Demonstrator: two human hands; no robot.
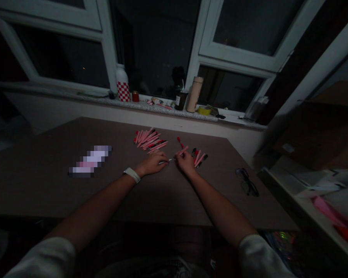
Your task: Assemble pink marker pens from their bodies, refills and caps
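Observation:
My left hand point(151, 163) rests on the brown table point(46, 181) with its fingers closed on a thin white refill point(166, 161) that points right. My right hand point(185, 161) is closed on a pink pen barrel point(183, 151) angled up and to the right. The refill's tip and the barrel's end nearly meet between the hands. A pile of pink and red pens point(150, 140) lies just beyond my left hand. A smaller group of pens and caps point(200, 157) lies right beside my right hand. A white band point(132, 174) is on my left wrist.
Glasses point(246, 181) lie on the table at the right. A blurred object point(89, 161) lies at the left. The windowsill holds a red-checked bottle point(123, 85), a beige flask point(195, 94), a dark jar point(181, 100) and a tape roll point(204, 111). Shelves stand at the right.

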